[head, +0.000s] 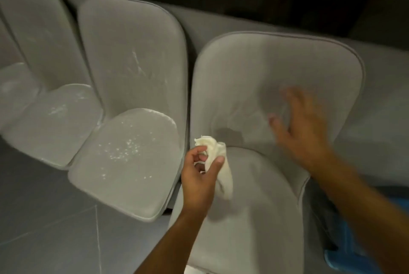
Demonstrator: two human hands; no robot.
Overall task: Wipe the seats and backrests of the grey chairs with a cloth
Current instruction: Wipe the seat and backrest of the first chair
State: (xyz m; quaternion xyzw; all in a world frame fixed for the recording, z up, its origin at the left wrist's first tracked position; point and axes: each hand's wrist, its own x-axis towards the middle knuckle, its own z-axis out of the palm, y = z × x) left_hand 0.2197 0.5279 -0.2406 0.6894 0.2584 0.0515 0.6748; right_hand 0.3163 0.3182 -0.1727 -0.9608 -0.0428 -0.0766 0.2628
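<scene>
left hand (pixel 200 176) grips cloth (pixel 218 163) — seat edge (pixel 241 152)

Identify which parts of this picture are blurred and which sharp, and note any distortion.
Head view: the right hand is smeared by motion blur; the left hand and cloth are fairly sharp; the wide lens bows the chairs; the light is dim and even.

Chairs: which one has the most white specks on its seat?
The chair just left of the left hand holding the cloth. White specks dot its seat; the chair under the right hand shows none, and those farther left only faint smears.
</scene>
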